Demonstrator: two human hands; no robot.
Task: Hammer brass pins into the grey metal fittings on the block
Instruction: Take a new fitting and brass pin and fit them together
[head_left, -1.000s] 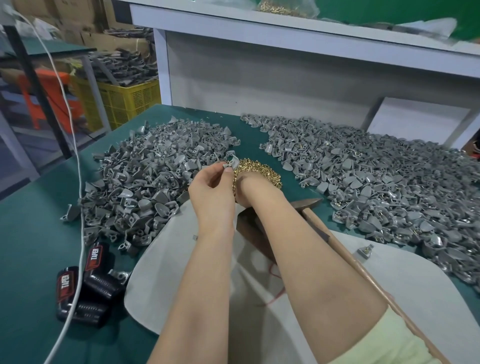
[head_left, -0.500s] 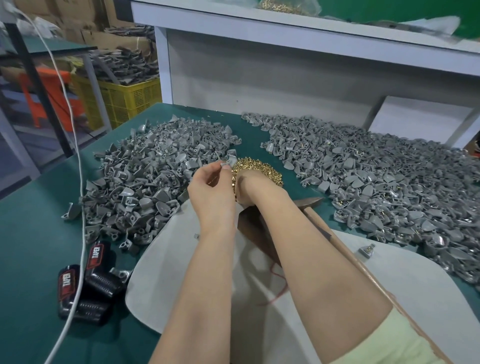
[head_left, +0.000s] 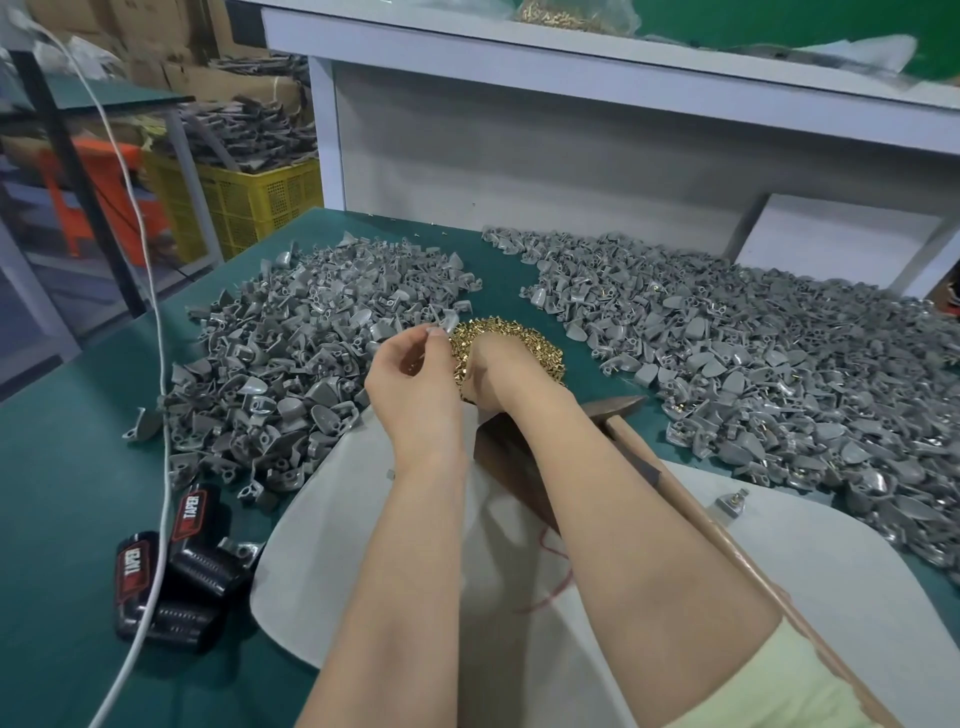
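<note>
At the far left a white cable (head_left: 156, 364) trailed across the green table (head_left: 62, 493), passing over two black battery packs (head_left: 171, 582) with red labels. Beside them spread the left pile of grey fittings (head_left: 291, 364), its near edge touching a pale mat (head_left: 332, 519). Above the mat the left hand (head_left: 410, 379) pinched a single grey fitting (head_left: 445, 321) between thumb and fingertips, holding it just at the edge of the heap of brass pins (head_left: 519, 343). The right hand (head_left: 488, 374) pressed down into those pins, knuckles up – its fingers were buried among them, so whether they were closed on anything could not be told. Under the right forearm sat the dark brown block (head_left: 511, 457), partly hidden, and just beside it lay the hammer (head_left: 675, 492), head near the pins and wooden handle running back toward the person. One lone fitting (head_left: 730, 503) rested on the mat right of the handle – apart from the larger right pile of fittings (head_left: 753, 374) beyond it.
</note>
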